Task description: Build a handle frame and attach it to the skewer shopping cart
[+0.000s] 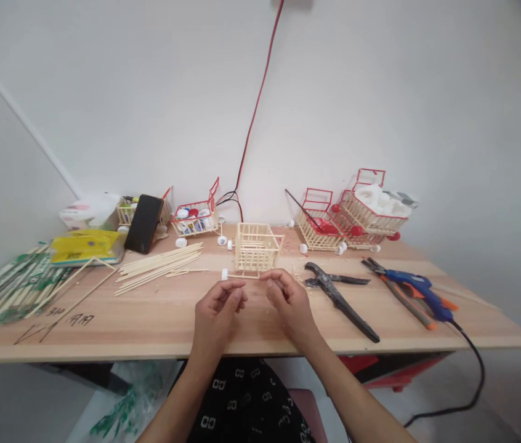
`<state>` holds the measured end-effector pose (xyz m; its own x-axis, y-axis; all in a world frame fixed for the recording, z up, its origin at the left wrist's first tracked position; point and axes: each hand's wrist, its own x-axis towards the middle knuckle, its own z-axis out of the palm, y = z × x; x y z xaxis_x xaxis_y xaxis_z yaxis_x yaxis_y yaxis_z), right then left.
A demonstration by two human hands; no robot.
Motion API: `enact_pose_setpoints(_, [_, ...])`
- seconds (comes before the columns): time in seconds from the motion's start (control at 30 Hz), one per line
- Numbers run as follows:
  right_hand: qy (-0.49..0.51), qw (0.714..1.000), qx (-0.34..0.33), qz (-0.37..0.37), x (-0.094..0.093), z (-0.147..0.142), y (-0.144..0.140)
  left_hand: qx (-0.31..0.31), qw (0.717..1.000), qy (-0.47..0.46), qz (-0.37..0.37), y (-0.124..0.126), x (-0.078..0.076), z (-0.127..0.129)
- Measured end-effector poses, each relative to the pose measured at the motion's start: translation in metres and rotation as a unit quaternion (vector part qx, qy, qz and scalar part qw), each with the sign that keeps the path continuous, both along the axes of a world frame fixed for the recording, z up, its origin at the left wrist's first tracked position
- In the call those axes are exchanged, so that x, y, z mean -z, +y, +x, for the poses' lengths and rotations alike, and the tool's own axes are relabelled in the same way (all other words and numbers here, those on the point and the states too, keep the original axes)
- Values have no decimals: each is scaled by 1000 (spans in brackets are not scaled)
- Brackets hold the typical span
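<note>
A pale, plain wall [149,92] is rising behind everything, and a broad wooden table [159,335] is stretching across in front of it, its light boards showing streaky grain. A red-and-black cable [260,86] is trailing down the wall toward the tabletop. Under the table, a clear bag with green scraps [122,412] is lying at the left.

Along the back, red-trimmed stick carts [318,237] are standing in groups to the left and right. Green-wrapped stick bundles [23,286] are covering the far left corner. On the right half, black-handled cutters [348,307] are lying with their arms spread, and a blue glue gun [420,286] is resting beside gray-and-orange pliers [411,301]. Loose sticks [161,267] are fanning out left of centre, near a yellow pack [85,247] and a propped black phone [143,223].

Both hands are bending over the table's near middle: the left hand [218,304] is curling its fingers loosely, and the right hand [290,301] is reaching its fingertips to the front bottom bar of a bare stick basket [258,246]. I cannot tell whether either is pinching anything. The basket is standing mid-table, just beyond the fingers.

Dark handwriting [80,320] is marking the wood at left. White wheels [225,274] are sitting at the basket's left side, and tiny wood scraps [298,274] are dotting the surface at its right.
</note>
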<state>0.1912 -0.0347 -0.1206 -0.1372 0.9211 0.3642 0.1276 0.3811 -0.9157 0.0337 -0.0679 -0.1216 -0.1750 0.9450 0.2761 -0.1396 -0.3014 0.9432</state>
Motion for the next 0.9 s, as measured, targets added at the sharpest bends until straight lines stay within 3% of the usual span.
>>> enact_pose_setpoints(0.1, [35,999,33,11,-2,4,0,-33,999,13,13,1,-2,0])
enact_pose_setpoints(0.3, [124,974,166,91,-5,12,9,-83,996,9,5,5,-6,-9])
enact_pose_setpoints(0.4, [144,974,157,79,-6,11,9,-105,994,17,1,5,-12,-15])
enact_pose_setpoints(0.57, [128,988,83,30,-7,9,3,-105,993,60,1,5,-21,-15])
enact_pose_setpoints(0.77, [107,986,117,58,-5,11,3,-129,989,70,27,6,-26,-18])
enact_pose_setpoints(0.9, [102,983,127,81,-5,11,4,-107,991,70,46,-1,-27,-11])
